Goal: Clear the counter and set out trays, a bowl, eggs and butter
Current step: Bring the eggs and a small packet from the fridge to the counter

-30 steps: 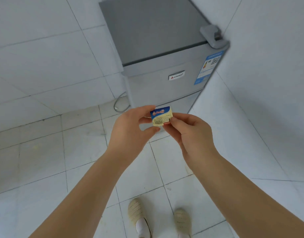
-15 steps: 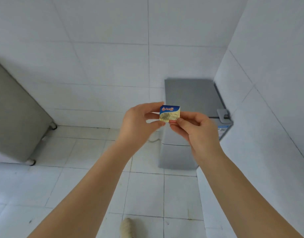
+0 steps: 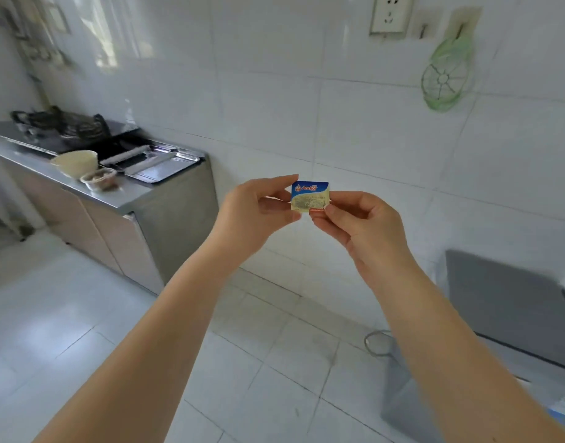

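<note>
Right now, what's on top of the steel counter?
On the counter: a cream bowl, a small clear container, steel trays, and a dark stove behind. Container contents unclear.

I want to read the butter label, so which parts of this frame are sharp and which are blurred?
Head view: the butter packet and both hands, left hand and right hand, are fairly sharp; the counter, trays and grey fridge are smeared with motion blur; wall lines bow from the wide lens.

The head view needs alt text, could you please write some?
Two hands, left and right, pinch a small butter packet in mid-air above a white tiled floor. At left, a counter holds a bowl and trays.
</note>
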